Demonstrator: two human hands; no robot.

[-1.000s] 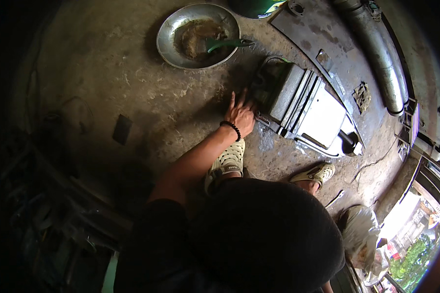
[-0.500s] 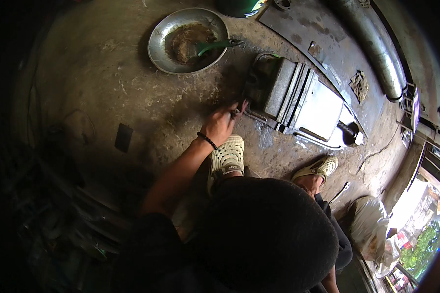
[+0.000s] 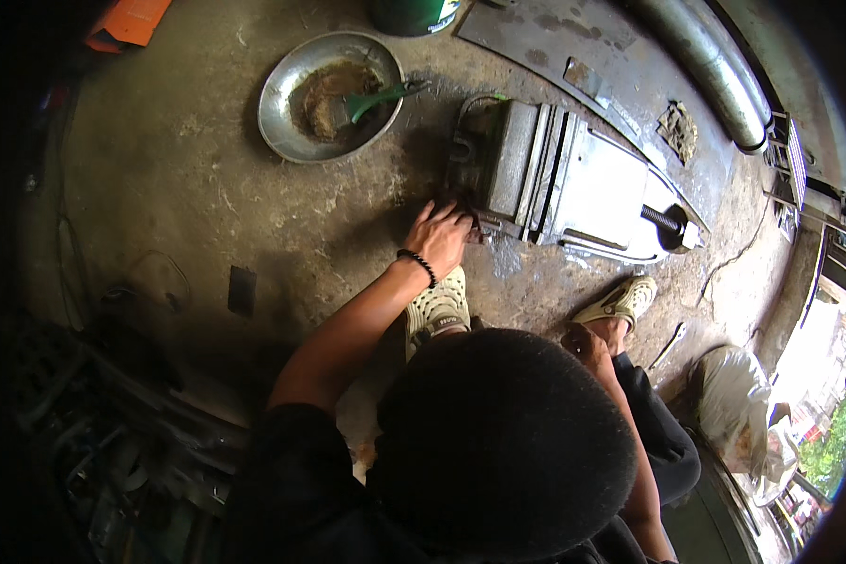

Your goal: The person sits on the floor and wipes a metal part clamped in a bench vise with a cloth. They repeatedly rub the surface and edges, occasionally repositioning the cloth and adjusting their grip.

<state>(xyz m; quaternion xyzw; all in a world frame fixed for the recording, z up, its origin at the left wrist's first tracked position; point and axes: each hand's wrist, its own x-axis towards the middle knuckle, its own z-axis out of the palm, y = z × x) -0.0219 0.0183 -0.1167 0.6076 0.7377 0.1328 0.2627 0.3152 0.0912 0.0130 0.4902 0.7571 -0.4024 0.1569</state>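
A heavy metal vise [image 3: 519, 155] lies on the floor, its bright flat top and threaded screw toward the right. My left hand [image 3: 439, 240], with a black beaded bracelet on the wrist, reaches to the vise's near left corner. Its fingers are curled over something dark and reddish that I cannot make out. Low beside the right clog [image 3: 630, 299] is my right hand [image 3: 587, 346], its fingers bent around a dark thing too small to name. A black rounded shape in the lower middle partly hides both arms.
A metal pan [image 3: 271, 117] with brown liquid and a green-handled brush [image 3: 371, 101] sits beyond my left hand. Behind the vise lie a metal sheet [image 3: 526, 47] and a thick pipe [image 3: 714, 75]. A wrench [image 3: 668, 345] and a white sack [image 3: 728, 399] are at right.
My left hand has turned from a pinch to fingers laid over the vise corner. My right hand has risen into view by the right clog. The view has shifted a little.
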